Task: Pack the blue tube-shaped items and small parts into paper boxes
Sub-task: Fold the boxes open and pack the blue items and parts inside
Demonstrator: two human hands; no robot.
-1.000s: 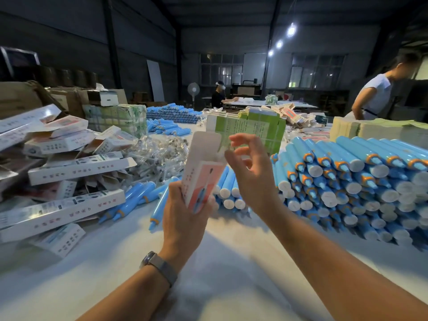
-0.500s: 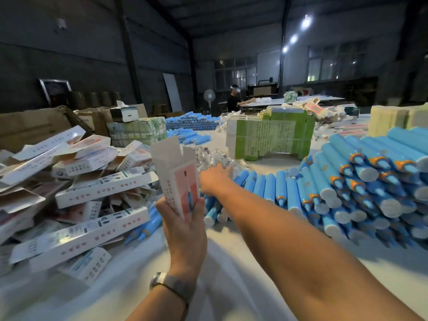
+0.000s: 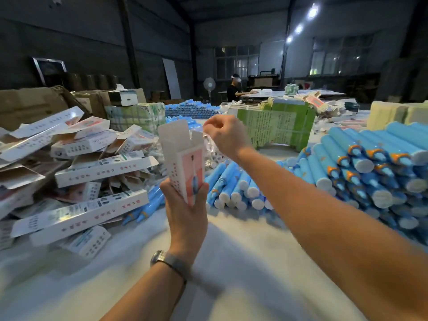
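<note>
Holding a box (image 3: 185,167) upright with its top flap open, the left hand (image 3: 185,214) sits mid-table. At 1 o'clock from it, the right hand (image 3: 225,135) pinches a small clear bag (image 3: 209,141). Blue tubes (image 3: 361,167) lie piled at 3 o'clock.

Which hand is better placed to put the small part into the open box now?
The right hand: it pinches a small clear packet just above the open box. The left hand grips that box upright.
</note>
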